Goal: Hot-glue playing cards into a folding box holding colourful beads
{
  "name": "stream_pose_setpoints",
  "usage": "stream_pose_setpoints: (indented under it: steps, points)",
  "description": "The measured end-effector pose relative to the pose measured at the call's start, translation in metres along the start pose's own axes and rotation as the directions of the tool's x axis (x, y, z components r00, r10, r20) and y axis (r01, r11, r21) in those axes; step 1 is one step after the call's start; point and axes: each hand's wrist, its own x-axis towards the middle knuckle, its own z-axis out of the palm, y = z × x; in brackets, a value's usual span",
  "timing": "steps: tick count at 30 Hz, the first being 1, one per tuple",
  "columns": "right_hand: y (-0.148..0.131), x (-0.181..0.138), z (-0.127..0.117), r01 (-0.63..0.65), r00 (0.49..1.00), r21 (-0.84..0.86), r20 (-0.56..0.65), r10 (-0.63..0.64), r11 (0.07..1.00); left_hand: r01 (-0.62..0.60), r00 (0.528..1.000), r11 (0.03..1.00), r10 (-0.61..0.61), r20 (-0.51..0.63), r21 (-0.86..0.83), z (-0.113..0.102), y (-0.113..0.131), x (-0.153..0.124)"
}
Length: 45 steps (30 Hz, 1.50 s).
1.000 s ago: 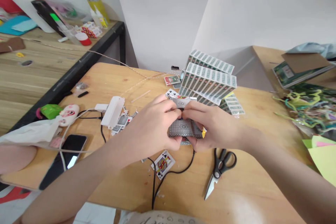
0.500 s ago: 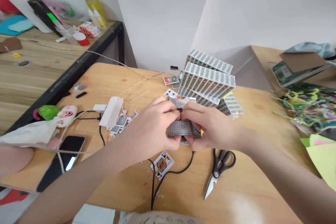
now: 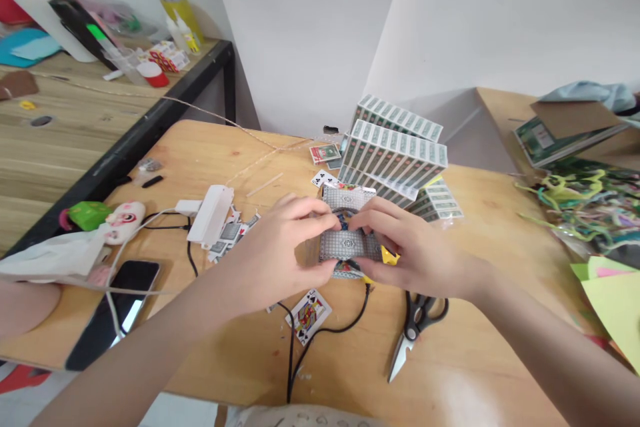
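Over the middle of the wooden table [image 3: 500, 227], both hands hold a small structure of grey-backed playing cards [image 3: 349, 242]. My left hand [image 3: 280, 243] pinches its left side, thumb below and fingers on top. My right hand [image 3: 405, 247] grips its right side, fingers curled over the top edge. Another grey card [image 3: 347, 197] stands just behind. Something yellow [image 3: 389, 255] peeks out beside my right hand. A face-up king card [image 3: 311, 313] lies on the table below the hands.
Stacked green card boxes [image 3: 395, 153] stand behind the hands. Scissors [image 3: 417, 323] lie to the right, a black cable [image 3: 295, 340] runs toward me. A white adapter [image 3: 210, 213], loose cards, a phone [image 3: 115, 310] and a small toy lie left. Coloured paper strips [image 3: 585, 207] sit far right.
My fingers have shifted on the card structure: the hands moved slightly apart and lower, exposing more of the card faces. The view shifted a little.
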Motion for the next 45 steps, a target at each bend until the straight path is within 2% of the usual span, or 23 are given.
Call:
stream_pose_setpoints:
  steps: [6,19,29,35,45]
  points:
    - [0.001,-0.001,0.004,-0.015,1.000,0.028,-0.023,0.015,1.000,0.007,1.000,1.000,-0.007,0.023,-0.005,-0.001,0.002,0.003]
    - [0.002,0.000,0.010,0.012,0.998,-0.051,-0.064,-0.016,0.999,0.016,0.998,1.000,-0.016,-0.066,-0.002,0.007,0.008,0.007]
    - [0.005,-0.012,0.002,-0.062,0.995,-0.006,-0.079,0.061,0.998,0.093,0.994,0.994,-0.096,-0.056,-0.050,0.001,0.006,0.003]
    - [0.008,-0.010,0.011,-0.032,0.991,0.079,-0.126,0.042,0.996,0.100,0.993,0.993,-0.104,-0.055,-0.060,0.004,-0.001,-0.002]
    - [0.003,-0.007,0.021,-0.040,0.983,0.074,-0.174,0.052,0.996,0.110,0.989,0.987,-0.121,-0.088,-0.115,0.009,0.002,-0.001]
